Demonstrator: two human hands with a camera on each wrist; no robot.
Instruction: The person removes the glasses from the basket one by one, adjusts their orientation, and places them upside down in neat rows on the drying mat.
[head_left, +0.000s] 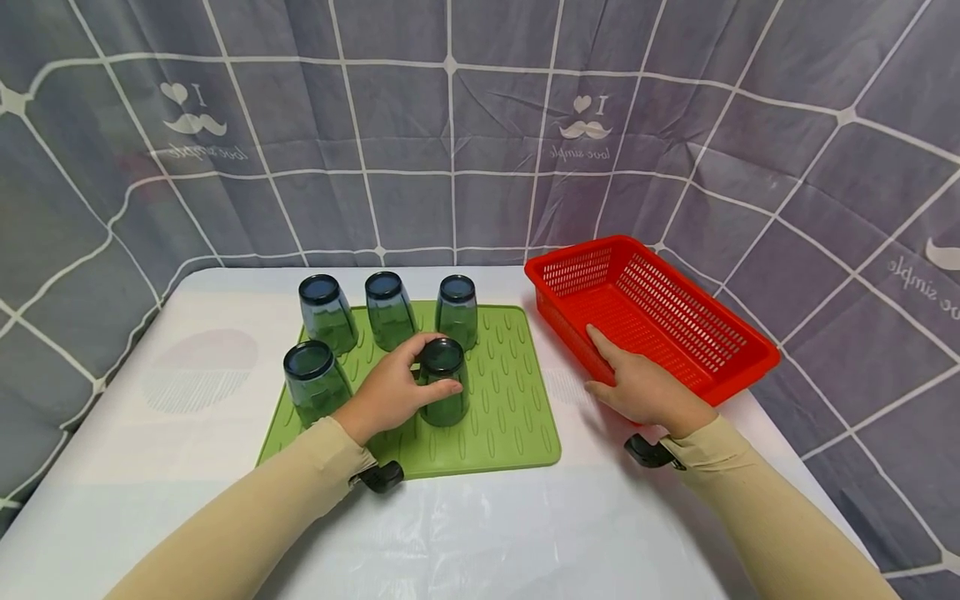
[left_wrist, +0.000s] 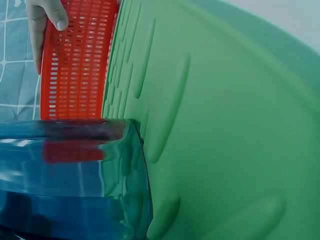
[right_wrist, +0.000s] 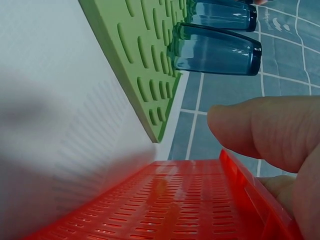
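Observation:
Several dark green-blue drinking glasses stand upside down on a green ribbed drying mat [head_left: 517, 417]. My left hand [head_left: 397, 387] grips the front right glass [head_left: 444, 408], thumb across its near side and index finger behind it. The left wrist view shows this glass [left_wrist: 75, 175] close up, its rim end at the mat. My right hand [head_left: 648, 392] holds the near left rim of a red plastic basket [head_left: 720, 354], fingers inside and thumb outside. In the right wrist view the thumb [right_wrist: 260, 125] is over the basket's slotted wall [right_wrist: 195, 200].
Another glass [head_left: 318, 387] stands left of my left hand, and three more, among them a back right glass [head_left: 457, 317], line the mat's rear. A white-covered table [head_left: 480, 533] lies under everything. A grey checked curtain [head_left: 495, 125] hangs behind and at both sides.

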